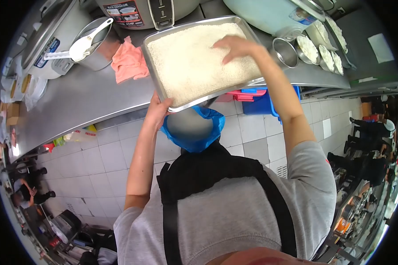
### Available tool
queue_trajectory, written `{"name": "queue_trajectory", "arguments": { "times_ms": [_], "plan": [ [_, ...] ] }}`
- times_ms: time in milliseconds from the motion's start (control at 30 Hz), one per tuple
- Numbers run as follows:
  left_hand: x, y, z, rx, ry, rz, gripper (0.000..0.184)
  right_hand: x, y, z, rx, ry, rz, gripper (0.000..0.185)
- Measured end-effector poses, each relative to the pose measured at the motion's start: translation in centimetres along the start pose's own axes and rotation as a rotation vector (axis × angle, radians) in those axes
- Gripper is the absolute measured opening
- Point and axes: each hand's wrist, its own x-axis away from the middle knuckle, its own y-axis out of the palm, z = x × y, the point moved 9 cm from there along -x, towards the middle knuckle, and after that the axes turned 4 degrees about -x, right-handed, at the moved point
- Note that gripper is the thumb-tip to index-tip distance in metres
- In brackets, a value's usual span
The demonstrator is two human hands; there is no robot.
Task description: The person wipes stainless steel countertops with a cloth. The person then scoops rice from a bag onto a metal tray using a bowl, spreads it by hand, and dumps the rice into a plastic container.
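A rectangular metal tray [153, 73] is filled almost to its edges with pale, fine grains [188, 62], whose exact kind I cannot make out. It rests tilted at the front of the steel counter, its near side jutting past the edge. My left hand [157, 112] grips the tray's near left corner, thumb on top of the rim. Over the right half of the grains is my right hand [237, 47], fingers apart and slightly blurred. It holds nothing visible, and I cannot tell whether its fingertips touch the grains.
Below the tray hangs a blue plastic bag [216, 123], opened wide. On the counter [88, 92] lie a pink cloth [129, 62] and a metal pot [104, 57] with white scoops. A rice cooker [139, 13] stands behind; metal bowls [307, 49] with white contents sit right.
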Motion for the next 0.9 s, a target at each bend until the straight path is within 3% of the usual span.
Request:
{"name": "queue_trajectory", "arguments": {
  "times_ms": [67,100,200,233,300,333,400,433,500,633,700,767,833,900],
  "plan": [
    [0.4,0.1,-0.2,0.004,-0.004,-0.011,0.057,2.0,-6.2,-0.7,0.08,-0.023,0.355,0.032],
    [0.4,-0.1,-0.6,0.009,-0.005,0.0,0.058,2.8,-7.0,-1.1,0.078,-0.013,0.362,0.032],
    [1.5,0.1,-0.4,0.076,0.001,-0.008,0.06,7.4,-10.0,-1.4,-0.254,0.064,0.888,0.017],
    [2.1,0.3,-0.3,0.14,0.009,-0.015,0.061,7.9,-8.5,-1.2,-0.251,0.074,0.895,0.017],
    [2.7,0.0,-0.9,0.152,0.019,-0.029,0.061,5.5,-0.4,-1.6,0.023,0.033,0.303,0.022],
    [2.9,-0.3,-0.9,0.172,0.033,-0.031,0.062,6.1,0.8,-1.0,0.025,0.041,0.312,0.022],
    [3.5,-0.6,-1.1,0.174,0.032,-0.061,0.062,9.5,-0.1,-1.2,-0.238,-0.186,0.611,0.036],
    [3.9,-0.7,-1.4,0.179,0.029,-0.081,0.062,10.8,0.2,-0.7,-0.236,-0.178,0.612,0.036],
    [4.4,-1.3,-2.0,0.155,0.043,-0.092,0.063,15.5,0.4,5.3,-0.224,0.55,0.763,0.039],
    [5.8,-2.2,-2.6,0.07,0.032,-0.151,0.063,19.2,6.5,9.4,-0.172,0.74,0.74,0.042],
    [6.9,-2.1,-3.3,0.024,-0.006,-0.182,0.063,21.5,10.1,9.7,-0.475,0.743,0.775,0.045],
    [8.1,-1.7,-4.0,-0.052,-0.009,-0.193,0.063,24.8,12.4,9.0,-0.493,0.793,0.732,0.039],
    [9.0,-0.2,-5.0,-0.063,-0.057,-0.261,0.063,28.2,14.2,6.8,-1.02,0.663,0.838,0.031],
    [9.8,2.6,-6.0,-0.069,-0.108,-0.356,0.068,32.6,16.6,9.0,-1.117,0.741,0.884,0.03]
  ]
}}
